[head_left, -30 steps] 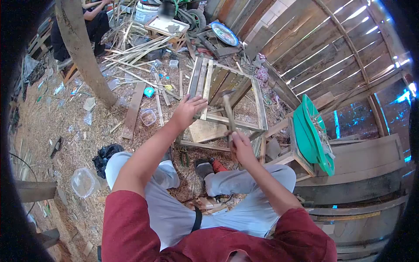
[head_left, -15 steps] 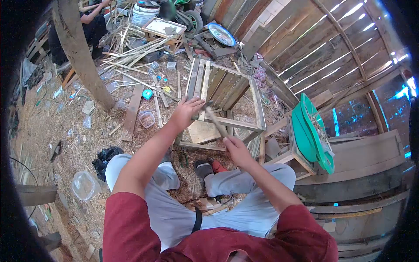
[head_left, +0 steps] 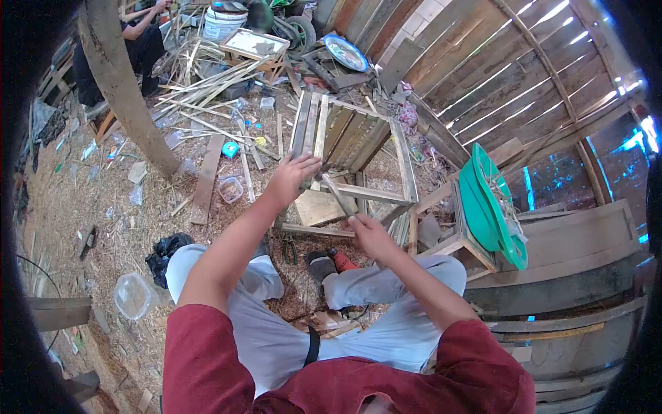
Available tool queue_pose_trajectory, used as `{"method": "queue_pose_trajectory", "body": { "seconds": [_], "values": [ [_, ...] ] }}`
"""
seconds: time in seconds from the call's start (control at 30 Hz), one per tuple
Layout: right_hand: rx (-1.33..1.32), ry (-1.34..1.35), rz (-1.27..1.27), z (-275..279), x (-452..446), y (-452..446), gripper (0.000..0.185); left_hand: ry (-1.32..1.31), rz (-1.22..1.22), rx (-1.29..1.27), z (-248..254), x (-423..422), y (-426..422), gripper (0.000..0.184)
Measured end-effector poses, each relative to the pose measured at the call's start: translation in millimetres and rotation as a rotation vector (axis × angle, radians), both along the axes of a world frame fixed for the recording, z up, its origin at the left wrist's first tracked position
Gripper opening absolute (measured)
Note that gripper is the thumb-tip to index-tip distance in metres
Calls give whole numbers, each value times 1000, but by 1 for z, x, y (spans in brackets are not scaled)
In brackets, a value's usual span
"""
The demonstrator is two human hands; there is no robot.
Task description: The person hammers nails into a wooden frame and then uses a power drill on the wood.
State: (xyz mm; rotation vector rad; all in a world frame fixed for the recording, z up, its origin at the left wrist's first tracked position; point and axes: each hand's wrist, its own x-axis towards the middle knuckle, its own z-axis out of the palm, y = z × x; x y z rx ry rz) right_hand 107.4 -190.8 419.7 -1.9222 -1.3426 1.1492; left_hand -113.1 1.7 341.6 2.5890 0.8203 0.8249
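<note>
Rectangular slatted wooden frame [head_left: 372, 194] stands, in the head view, on brown, shaving-strewn ground [head_left: 176, 226]; the left hand [head_left: 293, 178] lies over the near ends of its narrow pale slats [head_left: 321, 131] (whether it pinches anything cannot be told), and the right hand [head_left: 374, 239] grips a wooden-handled hammer [head_left: 338, 197], head close to the left hand. Judged step: hammering at the slat ends; the next stroke calls for clear fingertips.

Maroon short-sleeved shirt [head_left: 207, 359]; pale grey trousers [head_left: 383, 350], black strap [head_left: 312, 348] at front; dark footwear [head_left: 319, 266], details unclear
</note>
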Motion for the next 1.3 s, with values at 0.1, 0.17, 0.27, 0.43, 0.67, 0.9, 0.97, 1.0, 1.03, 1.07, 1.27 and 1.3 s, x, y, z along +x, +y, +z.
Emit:
{"method": "queue_pose_trajectory", "body": {
  "seconds": [0.1,0.17,0.27,0.43,0.67,0.9,0.97,1.0,1.03,1.07,1.27,1.3],
  "values": [
    [95,37,-11,9,0,0,40,41,3,97,-6,1,5,85],
    [170,-170,27,10,-10,-7,42,3,12,27,-3,-1,-1,84],
    [32,-182,66,9,-7,-8,44,16,2,19,-2,2,1,83],
    [182,-100,-21,-8,-6,-6,41,43,10,33,8,-4,-3,81],
    [125,-28,-1,6,-6,2,37,34,15,38,0,-3,-1,78],
    [-52,-30,-9,20,-12,0,41,31,12,35,3,-3,1,77],
    [134,-167,44,19,-18,-5,41,16,9,9,0,-2,-4,78],
    [232,-235,63,20,-21,-9,41,5,7,-8,1,-3,-5,79],
    [149,-217,70,20,-16,-8,41,-6,4,-20,4,-2,-3,79],
    [69,-197,79,18,-9,-5,41,27,11,5,5,-2,-3,82],
    [50,-256,102,17,-7,-7,42,-21,-1,-29,5,-3,-6,84],
    [31,-252,137,18,-6,-2,42,4,-6,22,4,-2,-2,84]
  ]
}}
